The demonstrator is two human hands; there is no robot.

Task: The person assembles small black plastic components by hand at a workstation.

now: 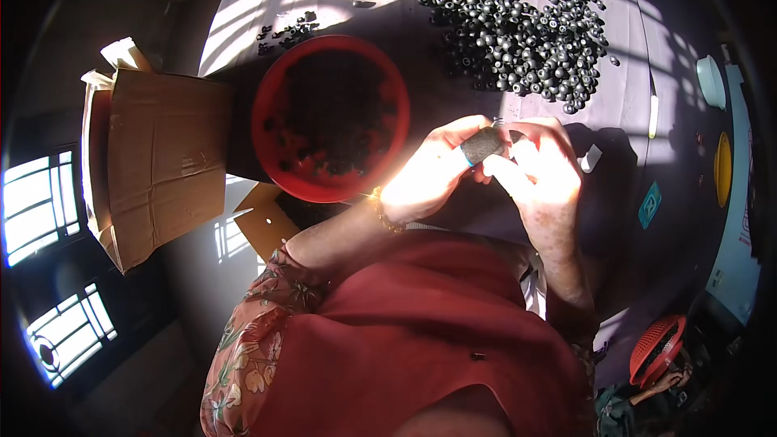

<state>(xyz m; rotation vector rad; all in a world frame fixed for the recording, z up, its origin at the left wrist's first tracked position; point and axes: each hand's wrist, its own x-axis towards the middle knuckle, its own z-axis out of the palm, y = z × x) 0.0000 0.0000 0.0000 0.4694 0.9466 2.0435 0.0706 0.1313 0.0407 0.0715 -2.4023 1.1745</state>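
Observation:
Both hands meet above the near side of the table, in strong sunlight. My left hand is closed in a pinch, with a dark fabric sleeve wrapped round its thumb. Against it presses my right hand, fingers bent and also pinching. A small dark piece peeks out at the fingertips; glare and the fingers hide the rest of what is held. Beyond the hands spreads a heap of small round dark parts with holes. To the left stands a red basin with dark pieces inside.
A cardboard box rises left of the basin. On the right lie a white block, a white stick, a teal packet, a pale bowl and a yellow dish. Another person's hand is near a red basket.

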